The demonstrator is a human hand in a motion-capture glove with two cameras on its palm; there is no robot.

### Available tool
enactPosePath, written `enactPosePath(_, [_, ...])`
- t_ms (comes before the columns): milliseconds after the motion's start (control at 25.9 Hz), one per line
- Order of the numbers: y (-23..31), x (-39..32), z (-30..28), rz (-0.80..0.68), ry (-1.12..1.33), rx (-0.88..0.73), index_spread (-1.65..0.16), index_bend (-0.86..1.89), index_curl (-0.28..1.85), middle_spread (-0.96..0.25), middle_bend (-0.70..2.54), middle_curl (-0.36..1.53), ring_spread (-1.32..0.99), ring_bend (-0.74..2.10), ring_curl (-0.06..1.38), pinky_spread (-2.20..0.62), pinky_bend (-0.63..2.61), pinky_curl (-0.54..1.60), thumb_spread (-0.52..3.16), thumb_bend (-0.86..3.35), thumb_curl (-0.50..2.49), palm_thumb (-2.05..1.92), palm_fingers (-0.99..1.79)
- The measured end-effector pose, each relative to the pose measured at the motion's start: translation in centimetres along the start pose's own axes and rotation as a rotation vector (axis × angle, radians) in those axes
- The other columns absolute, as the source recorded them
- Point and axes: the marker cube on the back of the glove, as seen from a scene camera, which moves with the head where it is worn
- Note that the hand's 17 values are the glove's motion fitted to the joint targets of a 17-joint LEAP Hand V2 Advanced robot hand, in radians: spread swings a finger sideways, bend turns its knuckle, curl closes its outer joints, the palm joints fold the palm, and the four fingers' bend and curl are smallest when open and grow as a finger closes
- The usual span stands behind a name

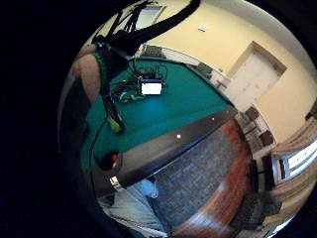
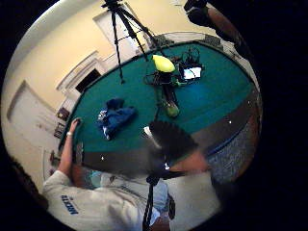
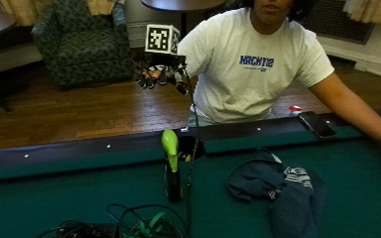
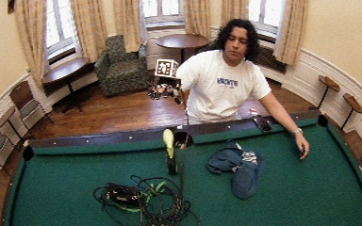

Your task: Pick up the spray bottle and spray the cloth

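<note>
Spray bottle [image 3: 170, 166] upright on the green felt, just inside the near rail, cloth [image 3: 278, 191] crumpled beside it. Right hand [image 3: 160, 77] raised above the rail, well apart from both, fingers relaxed and holding nothing. Best lowered straight onto the dark body (trigger head leaning sideways), avoiding the cables [image 3: 128, 225] nearby.

Spray bottle [image 3: 170, 163] stands upright on the green felt near the rail, dark body, lime-green head. Just beside it, apart, lies the crumpled navy cloth [image 3: 280, 191] showing a striped patch.
</note>
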Motion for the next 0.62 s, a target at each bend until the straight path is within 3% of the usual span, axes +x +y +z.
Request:
enactPosePath(270, [0.4,0.6,0.7,-0.016,-0.001,-0.036,-0.32,0.14,0.14,-0.06,0.25,0.15,-0.04,0.49,0.20,0.16,0.38,0.19,0.69,0.18,0.13,0.40,0.67])
enactPosePath(617, [2.5,1.7,4.4,-0.006,-0.103,-0.076,-0.37,0.10,0.17,-0.07,0.27,0.22,-0.05,0.50,0.25,0.18,0.39,0.24,0.89,0.11,0.18,0.43,0.67])
